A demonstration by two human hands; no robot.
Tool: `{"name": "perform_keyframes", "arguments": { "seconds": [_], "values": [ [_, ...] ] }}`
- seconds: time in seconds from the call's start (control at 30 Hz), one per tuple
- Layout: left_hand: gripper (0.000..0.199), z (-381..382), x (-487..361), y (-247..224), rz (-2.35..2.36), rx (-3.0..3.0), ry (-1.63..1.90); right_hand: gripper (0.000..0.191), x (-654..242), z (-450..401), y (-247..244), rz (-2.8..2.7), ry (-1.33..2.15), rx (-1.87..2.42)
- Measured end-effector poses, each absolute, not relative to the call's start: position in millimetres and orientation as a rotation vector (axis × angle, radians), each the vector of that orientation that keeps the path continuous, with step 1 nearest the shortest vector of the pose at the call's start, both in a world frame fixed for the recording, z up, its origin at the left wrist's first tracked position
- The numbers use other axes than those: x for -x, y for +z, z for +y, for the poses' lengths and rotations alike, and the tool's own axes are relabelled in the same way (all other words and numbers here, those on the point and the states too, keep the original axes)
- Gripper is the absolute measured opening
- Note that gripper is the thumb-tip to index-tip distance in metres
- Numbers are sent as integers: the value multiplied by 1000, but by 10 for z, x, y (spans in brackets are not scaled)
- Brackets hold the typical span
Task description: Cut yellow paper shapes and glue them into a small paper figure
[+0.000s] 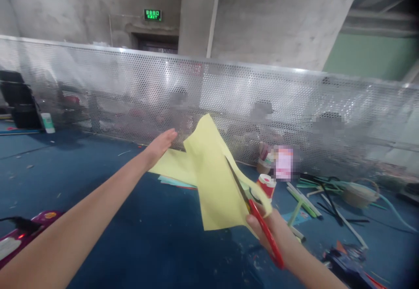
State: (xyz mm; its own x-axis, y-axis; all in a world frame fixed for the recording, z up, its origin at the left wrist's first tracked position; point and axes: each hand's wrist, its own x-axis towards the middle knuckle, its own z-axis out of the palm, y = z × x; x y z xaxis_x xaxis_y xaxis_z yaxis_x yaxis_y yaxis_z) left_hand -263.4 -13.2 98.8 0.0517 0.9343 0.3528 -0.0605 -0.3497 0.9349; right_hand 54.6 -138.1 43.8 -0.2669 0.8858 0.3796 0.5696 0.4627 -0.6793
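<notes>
"What does the right hand [278, 228] hold?"

"It grips a pair of scissors with red handles and grey metal blades [269, 236]. The blades slant across a large, pale yellow sheet of paper [218, 188], raised and bent above the blue desk [147, 245]. Let's place everything by that raised sheet."

"All right. Is it cut?"

"Partly. A narrow, curling yellow paper strip [246, 178] runs along its right side, down toward the right hand. I can't tell whether the fingers there pinch the paper too."

"And the left hand [164, 144]?"

"Open, fingers stretched out, just left of the raised sheet and apart from it. A flat, pale yellow sheet [173, 163] lies near that hand, partly hidden behind the raised one. I can't tell whether they touch. Thin light-blue sheets [175, 180] stick out from under the flat one."

"What's to the right of the raised sheet?"

"A red and white round container [266, 182] is nearest. Farther right lie slim green and white tubes [304, 199], then a small tan woven basket [359, 195]."

"To its left?"

"Well apart, a white and green cylindrical bottle [48, 123] stands farther back, and a purple power strip [49, 217] with a black plug [24, 224] lies at the near left."

"Behind it?"

"A perforated silver metal screen [137, 92] stretches across, with a green lit exit sign [152, 15] above it, left of the raised sheet."
</notes>
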Motion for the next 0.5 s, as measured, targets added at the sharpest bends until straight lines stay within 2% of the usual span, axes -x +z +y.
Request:
{"name": "perform_keyframes", "arguments": {
  "seconds": [0.17, 0.33, 0.5],
  "values": [
    [59, -287, 2463, 1561, 740, -1859, 1298, 42, -591, -1438, 536, -2216, 464, 1251],
    [31, -296, 2344, 1789, 750, -1994, 1095, 51, -644, -1449, 619, -2276, 370, 1203],
    [25, -326, 2372, 2037, 725, -2074, 1079, 41, -741, -1508, 781, -2175, 527, 1061]
  ]
}}
